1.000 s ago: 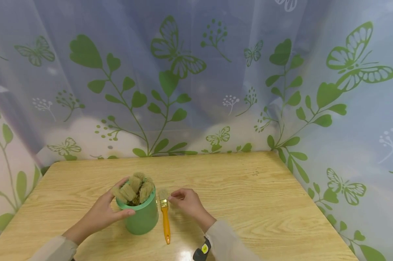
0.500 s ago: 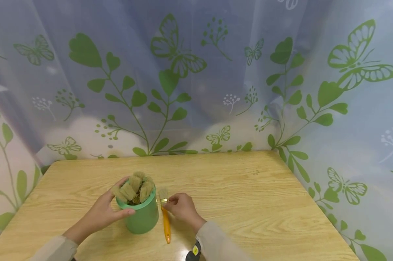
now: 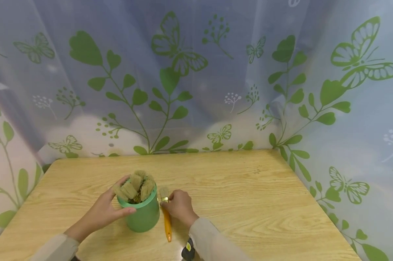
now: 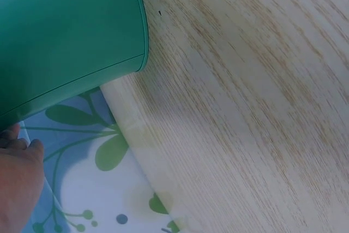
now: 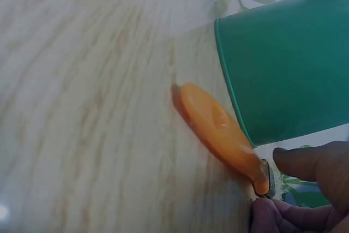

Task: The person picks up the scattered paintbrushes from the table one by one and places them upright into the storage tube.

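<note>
A green cylindrical container point(image 3: 142, 218) stands upright on the table, packed with several bristle heads point(image 3: 135, 185) pointing up. My left hand point(image 3: 101, 210) holds it from the left, thumb on the near side and fingers round the far side. Just right of the container lies a paintbrush point(image 3: 167, 224) with an orange handle, pale bristles away from me. My right hand point(image 3: 180, 206) pinches it near the metal ferrule. In the right wrist view, the handle point(image 5: 221, 129) lies along the tabletop, with thumb point(image 5: 297, 162) and fingers on either side of the ferrule end.
The wood-grain table point(image 3: 248, 203) extends to the right and behind the container. A curtain point(image 3: 196, 90) printed with green leaves and butterflies hangs along the back and sides. A black wrist strap point(image 3: 188, 250) shows at my right sleeve.
My right hand has moved slightly left onto the paintbrush and its thumb and fingers have closed on it near the ferrule. The left hand and container keep their place.
</note>
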Available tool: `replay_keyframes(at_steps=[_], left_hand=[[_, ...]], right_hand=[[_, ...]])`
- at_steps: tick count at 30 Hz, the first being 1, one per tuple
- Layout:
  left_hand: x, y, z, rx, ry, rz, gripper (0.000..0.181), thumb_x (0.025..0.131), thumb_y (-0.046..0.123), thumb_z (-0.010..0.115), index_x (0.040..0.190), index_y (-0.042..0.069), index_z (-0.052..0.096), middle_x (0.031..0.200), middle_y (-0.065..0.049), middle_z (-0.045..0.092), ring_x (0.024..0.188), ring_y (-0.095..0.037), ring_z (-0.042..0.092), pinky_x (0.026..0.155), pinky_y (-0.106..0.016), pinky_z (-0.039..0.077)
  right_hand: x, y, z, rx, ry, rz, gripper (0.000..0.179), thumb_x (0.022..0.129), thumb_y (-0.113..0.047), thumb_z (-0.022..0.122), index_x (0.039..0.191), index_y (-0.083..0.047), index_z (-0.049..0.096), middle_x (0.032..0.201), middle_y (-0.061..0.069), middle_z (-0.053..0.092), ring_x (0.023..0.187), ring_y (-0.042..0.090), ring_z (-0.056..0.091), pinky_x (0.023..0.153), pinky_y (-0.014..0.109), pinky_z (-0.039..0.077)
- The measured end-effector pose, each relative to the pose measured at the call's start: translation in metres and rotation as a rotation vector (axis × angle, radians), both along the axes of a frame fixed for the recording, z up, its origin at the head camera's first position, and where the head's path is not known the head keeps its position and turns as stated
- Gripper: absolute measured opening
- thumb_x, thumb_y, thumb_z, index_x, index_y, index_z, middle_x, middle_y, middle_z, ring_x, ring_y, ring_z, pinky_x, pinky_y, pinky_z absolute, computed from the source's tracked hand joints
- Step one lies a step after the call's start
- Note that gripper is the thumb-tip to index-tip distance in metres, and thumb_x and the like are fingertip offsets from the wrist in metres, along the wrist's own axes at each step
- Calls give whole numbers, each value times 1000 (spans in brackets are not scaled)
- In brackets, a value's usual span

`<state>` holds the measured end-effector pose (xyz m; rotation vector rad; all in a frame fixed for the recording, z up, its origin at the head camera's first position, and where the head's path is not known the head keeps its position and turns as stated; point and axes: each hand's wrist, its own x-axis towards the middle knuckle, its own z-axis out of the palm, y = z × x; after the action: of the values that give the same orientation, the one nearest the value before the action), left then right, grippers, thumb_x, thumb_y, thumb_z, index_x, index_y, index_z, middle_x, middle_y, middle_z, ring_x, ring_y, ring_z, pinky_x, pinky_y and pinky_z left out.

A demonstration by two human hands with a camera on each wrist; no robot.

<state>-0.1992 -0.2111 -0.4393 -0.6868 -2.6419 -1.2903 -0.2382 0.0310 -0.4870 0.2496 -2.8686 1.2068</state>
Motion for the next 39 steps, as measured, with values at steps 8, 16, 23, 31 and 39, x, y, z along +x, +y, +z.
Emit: replay_keyframes(at_steps=[8,16,23,31,39], left_hand=[[-2,1,0,1,-17,-12,93,80,23,79,153,12,22,150,-24,32,133,-51,32,97,-73,29],[-1,2,0,3,-14,-15,92,80,23,79,153,13,23,150,-24,33,133,-51,33,97,-73,29],[0,2,1,1,-14,-9,92,80,23,79,153,15,23,150,-24,33,132,-51,34,96,-74,29],[1,2,1,5,-6,-2,92,79,22,80,151,8,25,149,-25,35,131,-51,35,96,-73,30],[0,1,0,-6,0,1,92,79,23,79,153,13,24,149,-25,35,131,-51,36,96,-73,31]], right_hand=[[0,3,4,-12,-16,4,61,76,-15,78,42,-20,28,38,-12,19,34,2,14,35,16,12],[1,12,5,-81,-71,20,53,74,-9,75,42,-20,33,38,-12,25,35,1,21,35,16,17],[1,22,9,-127,-103,58,56,78,-11,74,43,-18,32,40,-11,23,38,3,17,37,18,14],[-1,38,22,-158,-162,-16,32,82,-13,74,57,-11,53,51,-6,42,46,7,37,42,19,30],[-4,52,51,-245,-148,-12,15,85,-16,70,81,-2,65,67,2,60,57,13,56,51,23,48]])
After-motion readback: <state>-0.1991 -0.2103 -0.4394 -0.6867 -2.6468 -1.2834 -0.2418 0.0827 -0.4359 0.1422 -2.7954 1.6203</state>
